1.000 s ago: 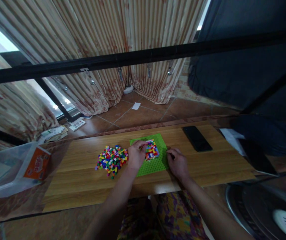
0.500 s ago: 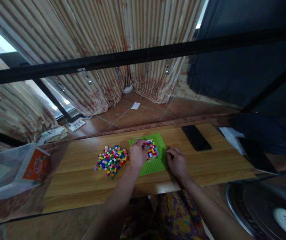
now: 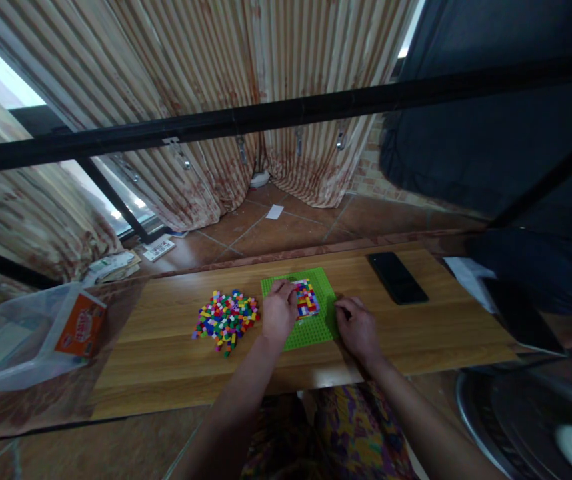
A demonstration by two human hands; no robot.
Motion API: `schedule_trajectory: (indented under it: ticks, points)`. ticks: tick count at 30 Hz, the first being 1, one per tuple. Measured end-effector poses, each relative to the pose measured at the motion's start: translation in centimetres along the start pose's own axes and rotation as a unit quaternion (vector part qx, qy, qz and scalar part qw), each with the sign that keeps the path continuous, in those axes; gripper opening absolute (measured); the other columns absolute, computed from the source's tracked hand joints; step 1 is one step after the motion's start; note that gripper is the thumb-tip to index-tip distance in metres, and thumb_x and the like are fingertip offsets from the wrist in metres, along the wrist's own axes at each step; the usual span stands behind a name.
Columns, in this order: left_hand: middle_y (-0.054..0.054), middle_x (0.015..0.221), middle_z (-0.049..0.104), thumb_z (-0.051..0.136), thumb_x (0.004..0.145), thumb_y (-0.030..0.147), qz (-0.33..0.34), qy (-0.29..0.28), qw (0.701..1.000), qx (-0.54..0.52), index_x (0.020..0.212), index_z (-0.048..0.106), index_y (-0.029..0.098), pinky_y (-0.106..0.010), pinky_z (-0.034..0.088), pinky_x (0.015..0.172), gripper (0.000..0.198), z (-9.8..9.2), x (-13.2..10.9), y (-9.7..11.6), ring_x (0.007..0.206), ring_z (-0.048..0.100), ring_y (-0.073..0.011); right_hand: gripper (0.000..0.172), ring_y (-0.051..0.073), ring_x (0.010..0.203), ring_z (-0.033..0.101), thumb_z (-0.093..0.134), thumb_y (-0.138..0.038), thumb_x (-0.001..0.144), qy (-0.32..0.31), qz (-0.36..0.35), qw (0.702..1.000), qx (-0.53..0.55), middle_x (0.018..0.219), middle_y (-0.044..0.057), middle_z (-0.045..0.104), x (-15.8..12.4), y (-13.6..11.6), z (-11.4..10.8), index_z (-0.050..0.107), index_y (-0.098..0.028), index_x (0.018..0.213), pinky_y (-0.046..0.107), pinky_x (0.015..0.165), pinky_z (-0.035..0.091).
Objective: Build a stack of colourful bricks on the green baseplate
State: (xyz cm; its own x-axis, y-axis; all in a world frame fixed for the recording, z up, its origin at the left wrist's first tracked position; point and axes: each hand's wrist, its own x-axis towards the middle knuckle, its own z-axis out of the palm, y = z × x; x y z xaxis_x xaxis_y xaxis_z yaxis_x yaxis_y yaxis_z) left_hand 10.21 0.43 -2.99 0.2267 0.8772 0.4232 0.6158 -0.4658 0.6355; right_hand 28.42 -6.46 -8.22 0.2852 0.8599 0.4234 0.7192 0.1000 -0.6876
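A green studded baseplate (image 3: 320,330) lies on the wooden table, with a block of multicoloured toy bricks (image 3: 308,298) built near its middle. My left hand (image 3: 280,312) is over the plate's left part, fingers curled together at the left edge of the built bricks. Whatever its fingertips pinch is hidden. By the plate's right edge rests my right hand (image 3: 357,327), thumb and forefinger closed together; nothing can be made out between them. Left of the plate sits a loose pile of small coloured bricks (image 3: 227,319).
A black phone (image 3: 397,277) lies on the wooden table (image 3: 166,360), right of the plate. To the left stands a clear plastic box (image 3: 26,373) with an orange label. Beyond the table runs a black metal bar (image 3: 266,120) before striped curtains. A round dark stool-like object (image 3: 511,420) is lower right.
The whole view has shifted slightly, so things appear a little further right. Both hands keep nearly the same places at the baseplate.
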Motion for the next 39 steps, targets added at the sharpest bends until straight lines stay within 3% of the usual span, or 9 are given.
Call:
schedule_trajectory:
  ticks: [8,18,24,27,31,36,39]
  points:
    - [-0.012,0.116,0.063,0.043,0.086,0.007,0.039,-0.039,0.997,0.054,0.111,0.066,0.017,-0.037,0.052,0.098,0.034,0.4,-1.1,-0.4,0.107,0.062,-0.0219,0.023,0.020,0.085,0.063,0.044,-0.024,0.087,-0.003,0.003,1.000,-0.007,0.089,0.008,0.066,0.0,-0.2,-0.1,0.066,-0.020,0.085,0.034,0.081,0.050]
    - [-0.012,0.118,0.063,0.045,0.083,0.003,0.026,-0.080,0.992,0.092,0.109,0.064,0.018,-0.039,0.049,0.100,0.036,0.8,-0.9,-0.2,0.111,0.059,-0.0240,0.022,0.021,0.083,0.062,0.045,-0.025,0.086,-0.003,-0.005,1.000,-0.016,0.090,0.008,0.066,-0.1,0.3,0.1,0.066,-0.020,0.085,0.034,0.079,0.050]
    - [-0.010,0.121,0.061,0.044,0.079,-0.001,0.028,-0.044,0.998,0.029,0.117,0.061,0.020,-0.040,0.047,0.105,0.047,0.4,-1.6,0.1,0.116,0.057,-0.0231,0.023,0.021,0.082,0.062,0.044,-0.025,0.086,-0.002,-0.016,1.000,-0.020,0.089,0.008,0.066,-0.1,0.2,0.0,0.066,-0.020,0.084,0.035,0.077,0.050]
    - [-0.009,0.123,0.060,0.042,0.081,0.001,0.017,0.008,1.000,0.005,0.121,0.058,0.021,-0.040,0.048,0.105,0.048,-1.0,-2.8,0.2,0.118,0.056,-0.0209,0.022,0.021,0.082,0.062,0.045,-0.025,0.086,0.004,-0.017,1.000,-0.024,0.090,0.009,0.066,-0.1,0.1,-0.1,0.066,-0.020,0.084,0.035,0.077,0.050]
    - [-0.010,0.117,0.062,0.041,0.086,0.006,-0.017,0.062,0.998,0.025,0.114,0.061,0.019,-0.038,0.050,0.101,0.037,-4.3,-5.6,-0.6,0.112,0.059,-0.0199,0.022,0.021,0.083,0.063,0.046,-0.027,0.087,0.001,-0.023,0.999,-0.026,0.091,0.009,0.067,-0.2,0.3,-0.1,0.066,-0.019,0.085,0.036,0.079,0.050]
    - [-0.010,0.104,0.066,0.048,0.084,0.010,-0.081,0.093,0.990,0.073,0.105,0.064,0.019,-0.038,0.053,0.091,0.027,-8.6,-9.6,-3.7,0.101,0.062,-0.0214,0.024,0.022,0.082,0.063,0.046,-0.031,0.087,0.008,-0.031,0.999,-0.037,0.089,0.009,0.067,-0.4,0.9,-0.1,0.067,-0.020,0.085,0.036,0.077,0.050]
    - [-0.008,0.097,0.066,0.050,0.084,0.016,-0.117,0.111,0.981,0.105,0.098,0.063,0.020,-0.039,0.053,0.087,0.019,-10.3,-11.2,-5.7,0.095,0.062,-0.0222,0.025,0.023,0.082,0.062,0.046,-0.033,0.087,0.005,-0.036,0.998,-0.046,0.089,0.009,0.067,-0.4,1.0,-0.1,0.067,-0.020,0.085,0.036,0.076,0.049]
